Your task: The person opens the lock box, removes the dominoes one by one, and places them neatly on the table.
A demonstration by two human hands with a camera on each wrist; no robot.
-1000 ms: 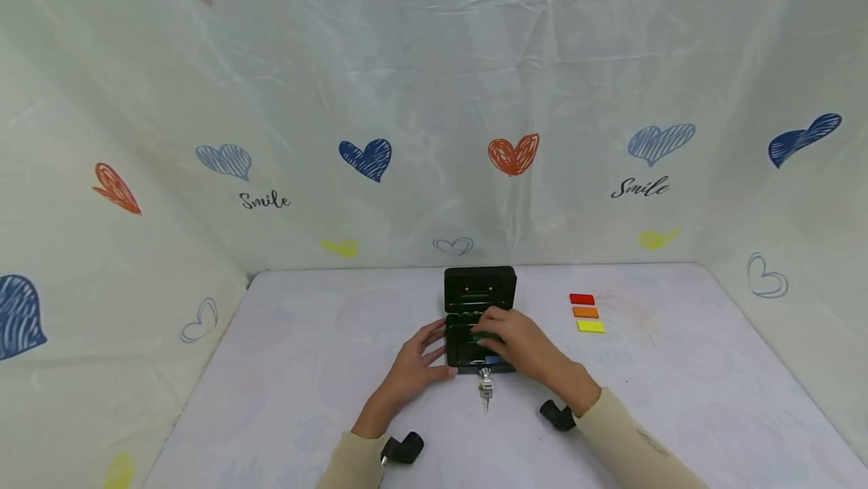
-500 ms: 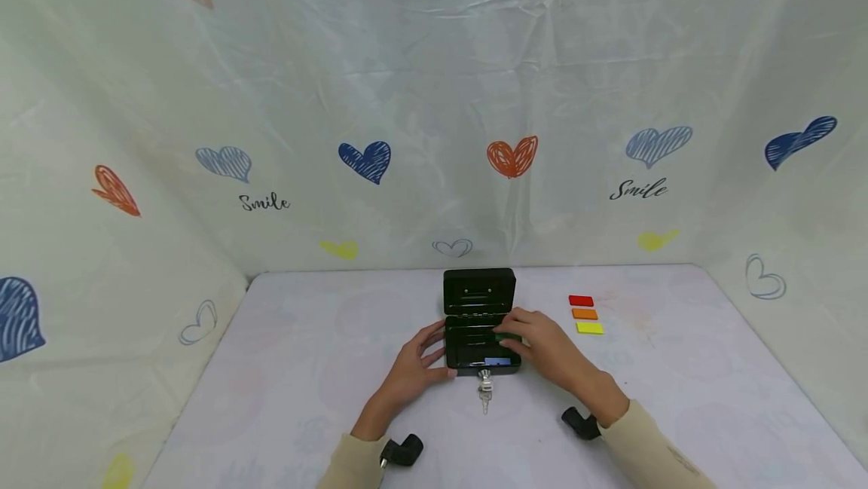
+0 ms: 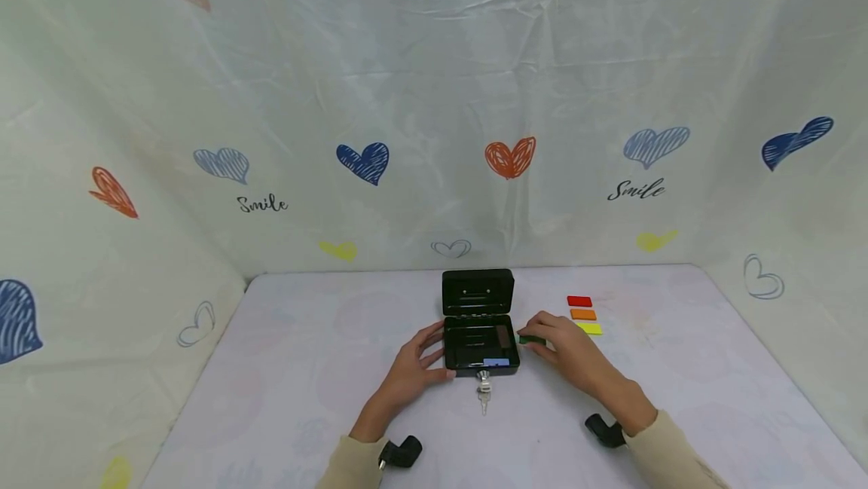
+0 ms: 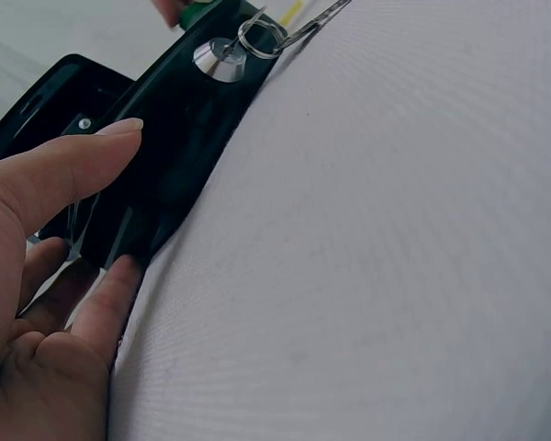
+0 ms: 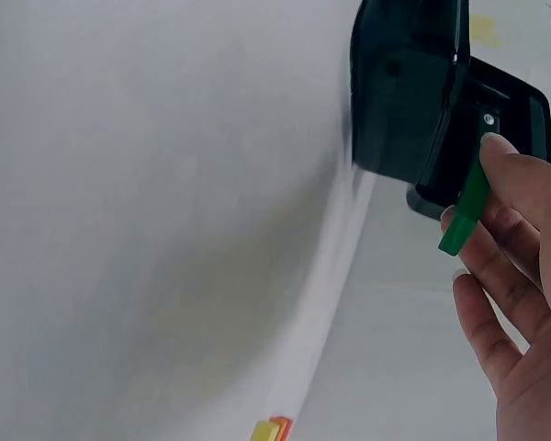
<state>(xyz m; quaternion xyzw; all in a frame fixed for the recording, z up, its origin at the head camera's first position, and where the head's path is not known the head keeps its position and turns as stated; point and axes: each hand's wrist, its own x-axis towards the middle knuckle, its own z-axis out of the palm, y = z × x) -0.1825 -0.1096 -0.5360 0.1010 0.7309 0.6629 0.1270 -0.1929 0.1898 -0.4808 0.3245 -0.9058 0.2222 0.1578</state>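
Note:
In the head view a black metal cash box (image 3: 465, 349) stands on the table with its lid (image 3: 478, 291) up. My left hand (image 3: 407, 376) holds the box by its left side, thumb at the front corner and fingers along the side wall. My right hand (image 3: 573, 353) pinches a small flat green block (image 3: 532, 340) between thumb and fingers, just right of the box and apart from it. The right wrist view shows the green block (image 5: 466, 209) tilted in the fingers. A small blue piece (image 3: 496, 362) lies at the box's front right, inside.
Keys (image 3: 484, 392) on a ring hang from the lock at the box's front. To the right lie a red block (image 3: 579, 301), an orange block (image 3: 583, 314) and a yellow block (image 3: 590, 328) in a column. Behind the table hangs a heart-printed sheet (image 3: 420, 97).
My right hand has moved right, from over the box's inside to beyond its right wall, with the green block in it. The left hand has stayed at the box.

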